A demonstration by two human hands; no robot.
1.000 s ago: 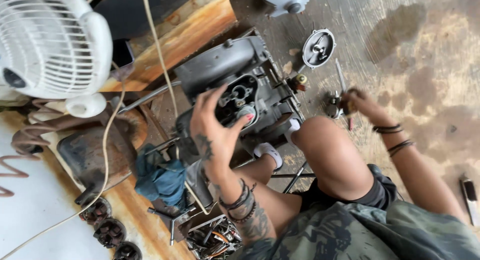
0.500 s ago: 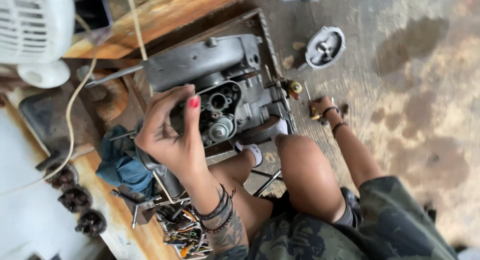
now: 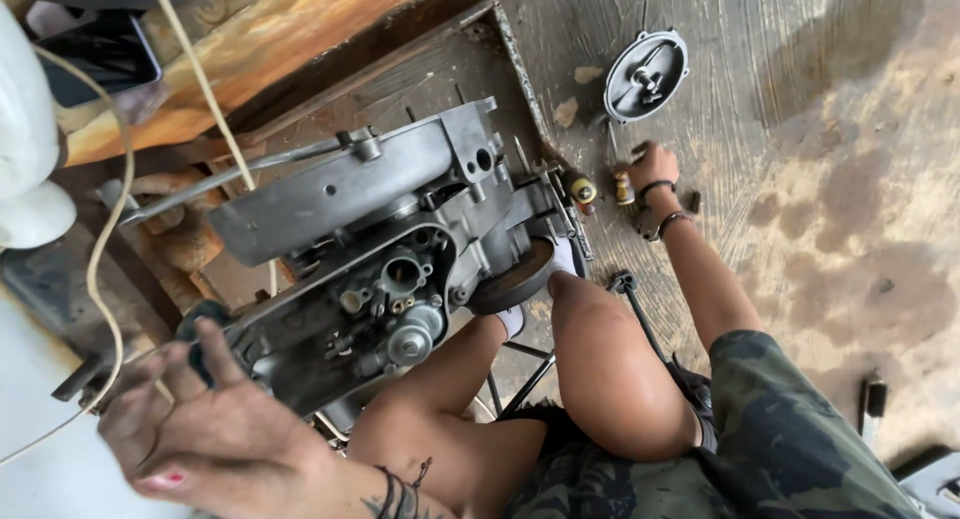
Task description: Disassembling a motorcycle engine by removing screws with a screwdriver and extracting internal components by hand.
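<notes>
A grey metal engine case lies on its side in front of my knees, with gears and round openings on its exposed face. My left hand, grimy and with fingers spread, hovers at the lower left by the engine's near end and holds nothing. My right hand reaches out to the concrete floor on the right, its fingers curled downward. It sits beside two small yellow-tipped parts. Whether it grips anything is hidden.
A round metal cover lies on the floor beyond my right hand. A wooden plank runs behind the engine. A white fan and its cord are at the left. A black-handled tool lies by my knee.
My left hand has come off the engine's opening and dropped to the lower left, fingers spread. My right hand stays on the floor by the small parts. The view has shifted closer.
</notes>
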